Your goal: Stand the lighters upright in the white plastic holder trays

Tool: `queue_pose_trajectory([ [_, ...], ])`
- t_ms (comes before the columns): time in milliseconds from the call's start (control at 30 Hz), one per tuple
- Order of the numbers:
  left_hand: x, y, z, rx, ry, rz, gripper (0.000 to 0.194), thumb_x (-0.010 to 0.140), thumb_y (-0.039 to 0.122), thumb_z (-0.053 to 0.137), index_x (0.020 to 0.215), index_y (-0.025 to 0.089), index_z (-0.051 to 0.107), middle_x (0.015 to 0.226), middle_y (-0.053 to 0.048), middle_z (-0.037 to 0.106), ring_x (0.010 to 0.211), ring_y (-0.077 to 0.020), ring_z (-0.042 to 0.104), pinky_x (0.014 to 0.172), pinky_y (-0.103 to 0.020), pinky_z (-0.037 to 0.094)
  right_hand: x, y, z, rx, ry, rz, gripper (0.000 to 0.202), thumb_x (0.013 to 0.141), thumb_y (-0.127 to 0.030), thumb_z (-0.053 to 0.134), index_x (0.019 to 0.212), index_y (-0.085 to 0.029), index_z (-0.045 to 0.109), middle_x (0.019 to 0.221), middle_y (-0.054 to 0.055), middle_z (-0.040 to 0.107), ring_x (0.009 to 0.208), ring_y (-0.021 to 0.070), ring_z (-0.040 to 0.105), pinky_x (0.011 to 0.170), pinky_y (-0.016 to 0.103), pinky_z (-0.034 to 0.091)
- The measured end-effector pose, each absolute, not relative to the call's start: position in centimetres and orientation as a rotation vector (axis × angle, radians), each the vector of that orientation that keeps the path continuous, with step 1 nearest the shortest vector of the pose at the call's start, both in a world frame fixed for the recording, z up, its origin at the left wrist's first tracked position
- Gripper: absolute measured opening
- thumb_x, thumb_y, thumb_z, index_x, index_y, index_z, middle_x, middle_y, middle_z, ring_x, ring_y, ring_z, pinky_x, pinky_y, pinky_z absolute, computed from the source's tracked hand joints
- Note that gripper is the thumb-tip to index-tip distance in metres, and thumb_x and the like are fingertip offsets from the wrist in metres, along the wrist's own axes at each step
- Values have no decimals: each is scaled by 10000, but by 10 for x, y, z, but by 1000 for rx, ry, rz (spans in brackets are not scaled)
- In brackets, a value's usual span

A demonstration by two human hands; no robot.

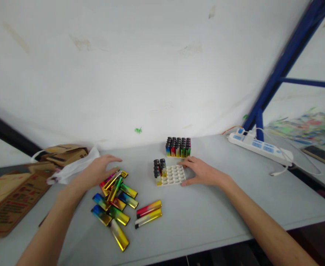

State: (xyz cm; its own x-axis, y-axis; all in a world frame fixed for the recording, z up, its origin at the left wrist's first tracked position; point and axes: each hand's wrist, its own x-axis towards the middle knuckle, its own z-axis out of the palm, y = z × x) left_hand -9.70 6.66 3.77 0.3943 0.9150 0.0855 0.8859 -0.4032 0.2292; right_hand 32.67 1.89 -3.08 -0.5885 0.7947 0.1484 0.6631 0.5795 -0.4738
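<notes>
Place, as I log it from my remote post: a small workshop, apparently a packing or assembly corner. Grounds I enter: one long grey worktop (218, 218) against a scuffed, stained white wall (157, 66); one blue metal frame (281, 64); one white power strip (259, 147), cables attached; worn cardboard boxes (15, 195) beside a white plastic bag (74, 169); many loose disposable lighters (149, 218); one pocketed white tray (175, 175), part-filled; one block of upright lighters (178, 149) in rows.

Open bench (142, 171) lay between the loose lighter pile (118, 204) and the white tray (174, 175). Upright lighters (178, 148) blocked the way behind the tray; cardboard boxes (17, 197) crowded the left.
</notes>
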Motion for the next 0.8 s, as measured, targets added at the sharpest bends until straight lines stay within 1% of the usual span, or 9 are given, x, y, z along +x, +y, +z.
queue_pose_trajectory([
  [100, -118, 72, 25, 2427, 1607, 213, 508, 752, 484, 546, 1089, 180, 776, 1206, -165, 734, 1120, -357, 676, 1052, -481, 486, 327, 19, -31, -1182, -2459, 554, 782, 767, -657, 763, 1368, -190, 580, 1254, 151, 596, 1137, 319, 577, 1019, 473, 474],
  [233, -125, 80, 17, 2360, 1557, 251, 449, 759, 488, 550, 1024, 221, 793, 1188, -148, 746, 1113, -361, 677, 1043, -466, 493, 327, 19, -30, -1186, -2451, 564, 800, 754, -647, 781, 1376, -191, 569, 1265, 146, 592, 1154, 315, 572, 1034, 461, 464],
  [400, -127, 91, 13, 2343, 1509, 291, 359, 722, 507, 639, 909, 249, 804, 1042, -143, 762, 965, -350, 701, 957, -460, 531, 326, 18, -29, -1204, -2438, 588, 768, 754, -657, 774, 1335, -189, 592, 1226, 129, 606, 1127, 305, 572, 1012, 445, 472],
  [500, -127, 93, 16, 2301, 1483, 358, 350, 673, 536, 708, 859, 252, 793, 990, -125, 765, 934, -343, 692, 912, -441, 548, 326, 18, -29, -1199, -2438, 600, 783, 747, -663, 776, 1343, -190, 589, 1223, 130, 611, 1125, 310, 570, 1011, 454, 470],
  [600, -125, 91, 24, 2155, 1456, 497, 400, 616, 574, 788, 832, 238, 767, 986, -110, 763, 952, -337, 688, 884, -433, 567, 326, 18, -28, -1195, -2433, 611, 784, 753, -655, 776, 1356, -194, 581, 1249, 132, 605, 1143, 311, 564, 1024, 455, 464],
  [667, -120, 88, 30, 2013, 1397, 640, 433, 617, 571, 821, 862, 220, 754, 1042, -112, 760, 1002, -327, 687, 915, -437, 565, 326, 18, -28, -1194, -2435, 611, 781, 756, -652, 775, 1356, -193, 580, 1257, 131, 602, 1152, 309, 560, 1031, 448, 460],
  [733, -109, 85, 36, 1866, 1299, 801, 432, 655, 532, 837, 914, 205, 727, 1126, -122, 751, 1024, -306, 691, 948, -444, 553, 326, 18, -28, -1194, -2438, 605, 785, 755, -652, 776, 1359, -191, 577, 1253, 131, 604, 1153, 309, 560, 1035, 444, 457],
  [800, -91, 79, 40, 1690, 1174, 971, 396, 728, 484, 819, 975, 212, 672, 1134, -116, 753, 984, -269, 707, 942, -444, 551, 326, 18, -28, -1195, -2440, 604, 796, 754, -653, 777, 1370, -192, 571, 1248, 132, 606, 1151, 310, 562, 1035, 446, 457],
])
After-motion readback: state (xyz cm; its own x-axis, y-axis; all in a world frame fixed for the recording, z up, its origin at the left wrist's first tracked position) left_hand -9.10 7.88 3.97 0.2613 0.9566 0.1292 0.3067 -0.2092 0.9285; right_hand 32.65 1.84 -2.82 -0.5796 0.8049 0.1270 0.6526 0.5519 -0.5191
